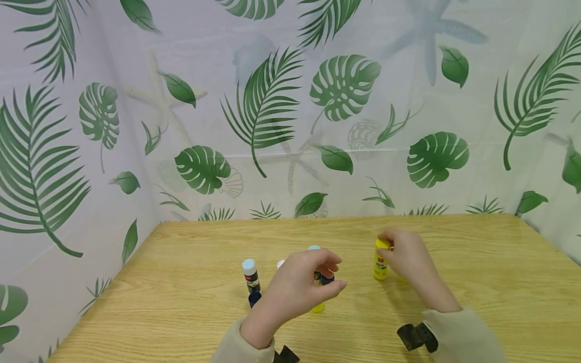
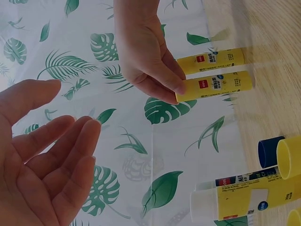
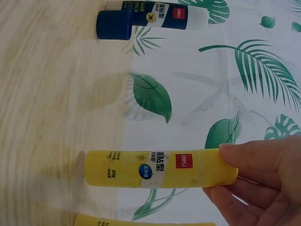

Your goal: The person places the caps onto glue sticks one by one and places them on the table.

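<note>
Thumb and fingers of my right hand [image 1: 410,259] pinch the capped top of a yellow glue stick [image 3: 136,168], which stands upright on the table. Right beside it stands a second yellow glue stick [image 2: 214,61], partly cut off in the right wrist view. My left hand [image 1: 295,282] hovers with loosely bent fingers and holds nothing. Under and behind it are an uncapped yellow glue stick [image 2: 240,202] with a white top, an uncapped navy glue stick [image 3: 162,15], a navy cap [image 3: 114,24] and a yellow cap [image 2: 290,157]. The left hand partly hides these in the head view.
Left of the left hand stands another navy glue stick [image 1: 250,277] with a pale top, a navy cap [image 1: 254,298] in front of it. The wooden table [image 1: 181,252] ends at a leaf-patterned cloth [image 1: 281,191] at the back and sides.
</note>
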Tool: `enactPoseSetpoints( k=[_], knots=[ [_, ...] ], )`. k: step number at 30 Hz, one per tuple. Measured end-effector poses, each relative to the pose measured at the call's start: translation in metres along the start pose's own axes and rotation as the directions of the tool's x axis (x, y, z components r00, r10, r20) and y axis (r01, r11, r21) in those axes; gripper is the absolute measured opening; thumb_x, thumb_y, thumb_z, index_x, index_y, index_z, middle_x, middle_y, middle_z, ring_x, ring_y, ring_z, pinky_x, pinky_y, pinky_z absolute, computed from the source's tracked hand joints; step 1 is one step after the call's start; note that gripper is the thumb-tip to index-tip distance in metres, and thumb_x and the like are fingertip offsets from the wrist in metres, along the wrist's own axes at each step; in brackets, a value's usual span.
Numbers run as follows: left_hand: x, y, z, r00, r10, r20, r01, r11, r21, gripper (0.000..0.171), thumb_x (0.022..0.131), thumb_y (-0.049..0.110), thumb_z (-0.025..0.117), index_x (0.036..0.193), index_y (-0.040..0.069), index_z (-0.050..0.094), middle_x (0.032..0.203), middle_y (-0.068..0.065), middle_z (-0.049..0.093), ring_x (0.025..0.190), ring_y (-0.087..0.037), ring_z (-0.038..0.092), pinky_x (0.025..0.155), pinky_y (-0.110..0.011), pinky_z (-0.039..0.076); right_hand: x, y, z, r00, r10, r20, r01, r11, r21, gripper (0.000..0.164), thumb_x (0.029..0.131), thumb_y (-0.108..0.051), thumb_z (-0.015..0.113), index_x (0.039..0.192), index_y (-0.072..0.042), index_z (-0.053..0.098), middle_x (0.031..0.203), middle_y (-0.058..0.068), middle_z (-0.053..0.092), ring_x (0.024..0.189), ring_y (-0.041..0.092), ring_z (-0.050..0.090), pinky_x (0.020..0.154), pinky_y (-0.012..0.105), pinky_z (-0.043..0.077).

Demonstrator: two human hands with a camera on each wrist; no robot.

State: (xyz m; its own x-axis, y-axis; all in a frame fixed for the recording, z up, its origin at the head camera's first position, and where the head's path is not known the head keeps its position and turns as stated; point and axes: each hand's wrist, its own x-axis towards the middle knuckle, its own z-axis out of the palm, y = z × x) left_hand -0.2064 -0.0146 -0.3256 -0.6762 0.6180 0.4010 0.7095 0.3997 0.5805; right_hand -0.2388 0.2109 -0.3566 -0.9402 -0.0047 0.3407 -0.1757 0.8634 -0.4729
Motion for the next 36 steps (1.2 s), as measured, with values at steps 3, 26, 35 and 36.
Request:
enactPoseSetpoints(
  k=[3, 26, 35, 36],
  knots=[
    [0.0001, 0.0004, -0.0002, 1.000, -0.003, 0.008, 0.003, 1.000, -0.003, 0.023, 0.081, 0.020, 0.065, 0.100, 0.008, 0.062, 0.091, 0.001, 0.063, 0.078, -0.005, 0.058, 0.066, -0.016, 0.044, 0.0002, 0.0014, 0.0009, 1.000, 0.010, 0.011, -0.010, 1.000, 0.003, 0.025, 0.077, 0.001, 0.063, 0.099, 0.011, 0.059, 0.094, 0.025, 0.060, 0.083, 0.034, 0.058, 0.068, 0.042, 0.048],
    [-0.0003, -0.0001, -0.0016, 1.000, -0.008, 0.030, 0.008, 1.000, 0.017, 0.022, 0.082, 0.023, 0.064, 0.100, 0.009, 0.062, 0.088, 0.003, 0.062, 0.077, -0.002, 0.057, 0.066, -0.014, 0.043, 0.0011, 0.0075, 0.0067, 0.999, 0.016, -0.038, -0.017, 1.000, -0.016, 0.023, 0.077, -0.001, 0.064, 0.096, 0.011, 0.059, 0.088, 0.023, 0.060, 0.075, 0.030, 0.057, 0.063, 0.040, 0.047],
    [0.0001, 0.0000, -0.0029, 0.999, -0.009, 0.038, 0.008, 1.000, 0.030, 0.022, 0.082, 0.023, 0.064, 0.099, 0.009, 0.062, 0.087, 0.004, 0.062, 0.075, -0.002, 0.057, 0.066, -0.013, 0.043, 0.0007, 0.0071, 0.0059, 0.999, 0.025, -0.041, -0.025, 1.000, -0.005, 0.024, 0.077, -0.001, 0.064, 0.096, 0.011, 0.059, 0.090, 0.024, 0.060, 0.077, 0.031, 0.057, 0.064, 0.041, 0.047],
    [0.0002, 0.0001, -0.0030, 0.999, -0.010, 0.040, 0.009, 0.999, 0.035, 0.022, 0.082, 0.023, 0.064, 0.098, 0.009, 0.062, 0.087, 0.004, 0.062, 0.075, -0.001, 0.056, 0.066, -0.013, 0.043, 0.0008, 0.0071, 0.0058, 0.999, 0.027, -0.039, -0.027, 1.000, -0.006, 0.024, 0.077, -0.002, 0.064, 0.096, 0.011, 0.059, 0.090, 0.024, 0.060, 0.077, 0.031, 0.057, 0.064, 0.041, 0.047]
  ],
)
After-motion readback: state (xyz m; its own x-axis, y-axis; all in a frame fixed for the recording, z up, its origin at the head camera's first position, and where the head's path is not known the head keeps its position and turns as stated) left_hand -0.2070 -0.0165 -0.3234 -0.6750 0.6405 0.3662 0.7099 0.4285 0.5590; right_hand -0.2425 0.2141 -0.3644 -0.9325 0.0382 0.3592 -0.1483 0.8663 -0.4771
